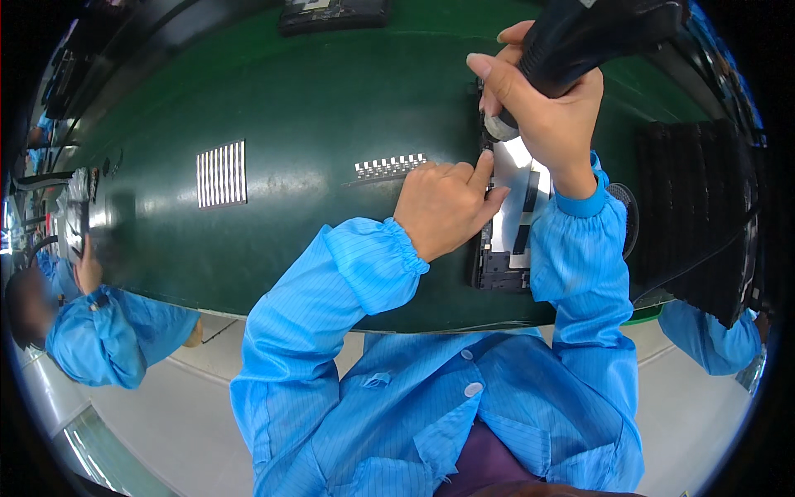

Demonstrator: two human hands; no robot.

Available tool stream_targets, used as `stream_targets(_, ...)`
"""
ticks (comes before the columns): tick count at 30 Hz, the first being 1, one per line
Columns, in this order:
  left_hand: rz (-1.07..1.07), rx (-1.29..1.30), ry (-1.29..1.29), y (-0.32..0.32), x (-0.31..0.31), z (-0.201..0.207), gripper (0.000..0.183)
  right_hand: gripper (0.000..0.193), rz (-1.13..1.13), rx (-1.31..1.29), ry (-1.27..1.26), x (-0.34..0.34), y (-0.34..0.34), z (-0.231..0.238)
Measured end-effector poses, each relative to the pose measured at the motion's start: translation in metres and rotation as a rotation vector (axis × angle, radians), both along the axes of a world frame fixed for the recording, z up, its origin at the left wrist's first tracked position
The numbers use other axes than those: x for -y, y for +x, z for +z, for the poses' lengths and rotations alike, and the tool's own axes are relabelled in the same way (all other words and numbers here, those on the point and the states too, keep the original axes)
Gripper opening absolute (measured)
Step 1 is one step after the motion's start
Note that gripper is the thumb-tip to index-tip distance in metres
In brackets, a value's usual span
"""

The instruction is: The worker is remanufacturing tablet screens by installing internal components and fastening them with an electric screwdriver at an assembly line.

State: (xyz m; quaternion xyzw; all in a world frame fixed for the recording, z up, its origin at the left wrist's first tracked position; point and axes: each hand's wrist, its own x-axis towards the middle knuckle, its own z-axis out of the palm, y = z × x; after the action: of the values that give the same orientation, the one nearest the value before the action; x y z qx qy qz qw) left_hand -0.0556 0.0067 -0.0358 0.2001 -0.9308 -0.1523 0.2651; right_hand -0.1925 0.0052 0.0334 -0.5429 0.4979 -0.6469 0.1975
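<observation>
An opened electronic device (512, 232), with a black frame and a shiny silver plate, lies lengthwise on the green table. My right hand (553, 112) wraps around a bulky black hand tool (571, 41) with a ribbed neck; its exact kind is unclear. The tool slants down over the device's far left part, near a pale rounded tip. My left hand (447, 199) holds nothing that shows. Its index finger reaches to the device's left edge, thumb apart and other fingers curled. Just left of that hand lies a strip of small white and black pieces (389, 167).
A striped silver-and-dark sheet (222, 174) lies left on the green table (290, 240). Another black device (334, 15) is at the far edge. Black ribbed material (696, 207) stands at the right. People in blue sleeves (103, 340) work at both sides.
</observation>
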Motion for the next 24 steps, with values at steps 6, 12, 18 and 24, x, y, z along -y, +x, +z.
stream_targets(6,-0.008,0.025,0.027,0.0,0.001,0.003,0.038,0.021,-0.029,-0.052,-0.045,-0.002,0.007,-0.008)
stream_targets(12,-0.002,-0.024,-0.005,-0.003,0.0,0.001,0.035,0.024,-0.148,0.052,-0.097,-0.01,-0.001,-0.006)
stream_targets(18,0.013,-0.039,0.01,-0.001,-0.003,0.002,0.033,0.027,-0.187,-0.114,-0.15,-0.063,-0.061,0.023)
stream_targets(24,-0.013,-0.102,-0.021,0.001,-0.002,-0.001,0.028,0.023,-0.308,0.156,-0.193,-0.127,-0.106,0.016)
